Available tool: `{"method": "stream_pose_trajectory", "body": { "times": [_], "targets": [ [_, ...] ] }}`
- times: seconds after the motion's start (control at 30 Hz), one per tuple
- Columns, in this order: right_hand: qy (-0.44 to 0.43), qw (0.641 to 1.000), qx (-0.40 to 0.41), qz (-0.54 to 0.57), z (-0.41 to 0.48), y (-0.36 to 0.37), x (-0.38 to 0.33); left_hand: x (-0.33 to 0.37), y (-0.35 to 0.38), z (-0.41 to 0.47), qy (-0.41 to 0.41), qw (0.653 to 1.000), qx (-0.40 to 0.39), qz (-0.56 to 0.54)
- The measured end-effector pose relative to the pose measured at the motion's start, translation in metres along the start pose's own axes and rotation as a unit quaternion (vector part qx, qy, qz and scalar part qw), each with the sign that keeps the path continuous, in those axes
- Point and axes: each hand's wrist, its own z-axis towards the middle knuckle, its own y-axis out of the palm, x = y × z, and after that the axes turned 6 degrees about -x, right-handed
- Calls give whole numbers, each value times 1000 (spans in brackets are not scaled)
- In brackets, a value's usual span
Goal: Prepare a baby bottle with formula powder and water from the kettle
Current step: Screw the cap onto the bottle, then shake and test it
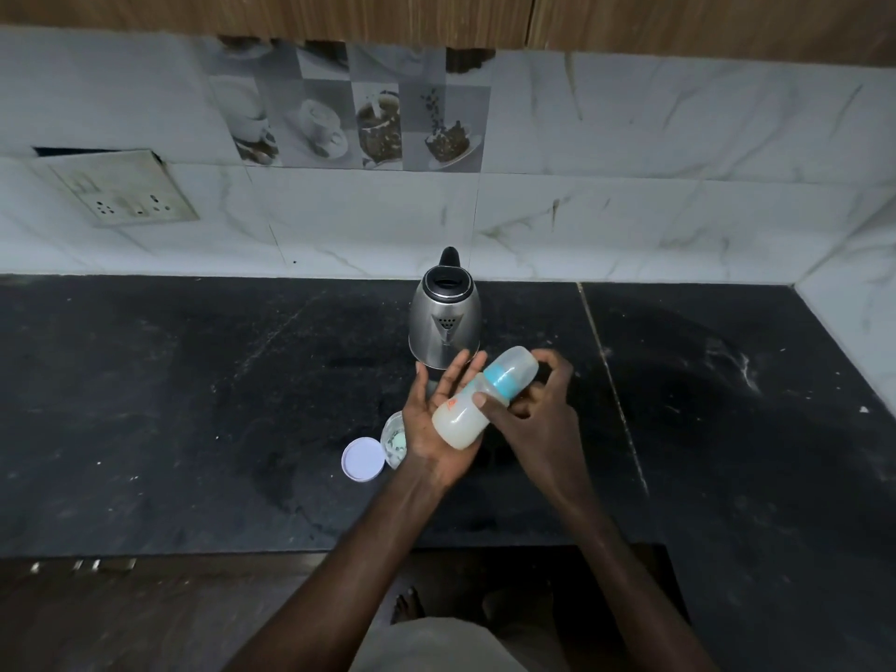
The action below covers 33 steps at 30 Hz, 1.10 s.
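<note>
The baby bottle [465, 414] holds milky liquid and wears a blue collar with a clear cap. It lies tilted, base toward me, across the upturned palm of my left hand [431, 419], whose fingers are straight. My right hand [538, 405] grips the bottle near its collar, thumb on top. Just behind my hands stands the steel kettle [445, 320] with a black lid and handle. Partly hidden by my left hand, a small clear formula jar [392, 441] sits open on the counter, its white lid [362, 459] lying beside it.
The dark stone counter [194, 405] runs left and right, with a seam to the right of the kettle. A marble-tile wall with a socket plate [123, 191] stands behind. The counter's front edge is close to my body, with my feet below.
</note>
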Motion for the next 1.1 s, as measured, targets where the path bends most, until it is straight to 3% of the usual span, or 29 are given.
{"method": "stream_pose_trajectory", "body": {
  "times": [0.17,0.3,0.37,0.43,0.47,0.5,0.57,0.6,0.7,0.73,0.83,0.9,1.1],
  "targets": [
    [-14,998,-27,47,3,-10,-1,-8,12,-3,-18,1000,-14,11],
    [-59,998,-20,2,5,-24,-10,-11,13,1,-13,1000,-16,10],
    [-82,993,74,28,8,-37,-21,-10,11,5,2,1000,-4,26],
    [-97,965,215,115,7,-39,-27,-8,8,6,12,999,3,46],
    [-100,955,244,136,6,-36,-28,-8,7,7,14,999,0,46],
    [-92,965,220,112,4,-31,-30,-7,7,8,16,999,0,38],
    [-71,994,80,2,0,-22,-22,-8,5,9,18,1000,7,13],
    [-67,995,74,-18,-1,-21,-18,-9,6,10,20,1000,11,12],
    [-51,952,272,130,5,-23,-22,-8,6,13,23,999,10,34],
    [-41,945,290,144,6,-20,-23,-8,5,13,24,999,6,36],
    [-19,992,126,-5,-1,-1,-13,-14,3,15,14,1000,3,0],
    [-5,999,38,-19,-6,3,-5,-14,0,17,-1,1000,-3,-9],
    [-11,998,-59,-4,2,-13,0,-10,-1,14,-4,1000,-13,-7]
  ]
}}
